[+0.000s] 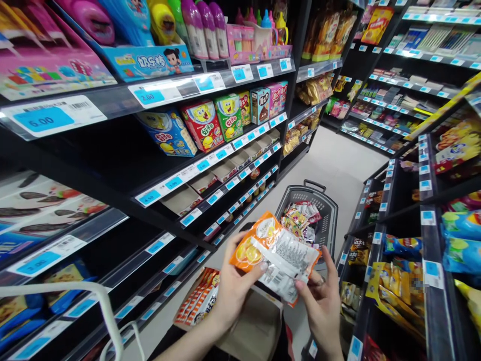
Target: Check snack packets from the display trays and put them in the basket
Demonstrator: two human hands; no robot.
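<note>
both hands hold one orange snack packet (276, 253) up in the aisle. the left hand (235, 288) has its fingers closed on the lower left corner, the right hand (323, 303) pinches the lower right edge. just beyond the fingers sits a grey basket (326, 210) with sweets; below them, a cardboard box (255, 326).

Both hands, left hand (235, 288) and right hand (323, 301), hold an orange snack packet (276, 253).

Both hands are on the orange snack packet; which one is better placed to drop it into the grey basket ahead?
Probably the right hand: it grips the packet on the side nearer the basket.
</note>
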